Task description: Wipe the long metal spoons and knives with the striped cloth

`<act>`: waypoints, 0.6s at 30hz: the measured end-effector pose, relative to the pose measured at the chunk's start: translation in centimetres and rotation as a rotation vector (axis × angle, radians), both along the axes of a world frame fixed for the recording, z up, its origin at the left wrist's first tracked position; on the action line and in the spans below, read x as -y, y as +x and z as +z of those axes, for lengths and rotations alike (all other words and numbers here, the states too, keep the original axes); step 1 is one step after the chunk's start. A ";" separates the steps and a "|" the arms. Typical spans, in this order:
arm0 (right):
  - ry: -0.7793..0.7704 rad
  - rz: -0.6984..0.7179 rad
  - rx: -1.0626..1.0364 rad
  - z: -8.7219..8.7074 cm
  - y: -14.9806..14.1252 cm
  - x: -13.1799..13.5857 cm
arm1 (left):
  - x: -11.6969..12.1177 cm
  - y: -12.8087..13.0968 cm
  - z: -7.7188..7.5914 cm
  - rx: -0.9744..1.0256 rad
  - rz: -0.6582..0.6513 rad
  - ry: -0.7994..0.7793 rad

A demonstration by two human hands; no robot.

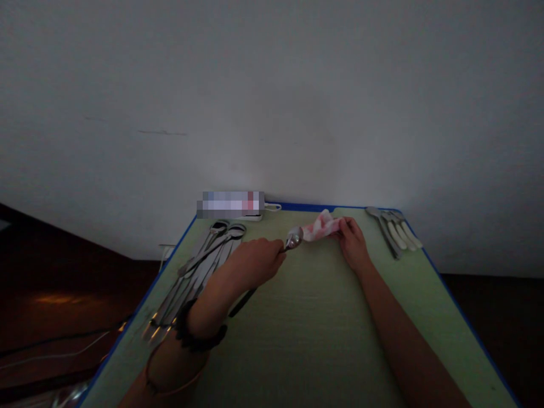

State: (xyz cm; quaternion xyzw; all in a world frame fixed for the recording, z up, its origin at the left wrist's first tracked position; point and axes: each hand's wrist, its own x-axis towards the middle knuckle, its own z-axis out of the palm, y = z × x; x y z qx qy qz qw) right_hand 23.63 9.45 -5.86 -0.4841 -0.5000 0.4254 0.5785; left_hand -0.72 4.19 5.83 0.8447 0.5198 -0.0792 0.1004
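My left hand [259,258] is closed around a spoon [294,237], whose shiny bowl points to the right. A dark handle end sticks out below that hand, toward the wrist. To the right, my right hand [352,241] pinches a crumpled pink and white cloth [322,225]. The cloth hangs close beside the spoon's bowl; I cannot tell whether they touch. Left of my left hand lies a loose pile of long metal spoons and other cutlery [204,258], partly hidden by my forearm.
At the right edge of the green table [306,340] lies a group of cutlery with pale handles [402,233]. A blurred-out box [232,204] with a white cable stands at the back left, against the grey wall [297,113]. Cables run past the table's left side.
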 end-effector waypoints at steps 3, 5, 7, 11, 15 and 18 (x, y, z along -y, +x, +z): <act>-0.011 -0.044 -0.025 -0.4 0.1 -0.2 | -0.3 -0.4 -0.2 0.010 0.002 -0.005; -0.028 -0.040 -0.059 -0.5 0.1 -0.3 | -0.4 -0.6 -0.3 0.016 -0.001 -0.014; -0.035 -0.026 -0.110 -0.3 0.0 -0.3 | -0.5 -0.7 -0.2 0.028 -0.012 -0.029; -0.023 0.008 -0.123 0.2 -0.2 -0.2 | -0.5 -0.6 0.0 0.052 -0.038 -0.064; 0.039 0.047 0.029 0.8 -0.6 0.3 | -0.4 -0.6 0.2 0.056 -0.039 -0.080; 0.104 0.089 0.228 1.1 -1.2 1.0 | -0.5 -0.9 0.1 0.056 -0.031 -0.095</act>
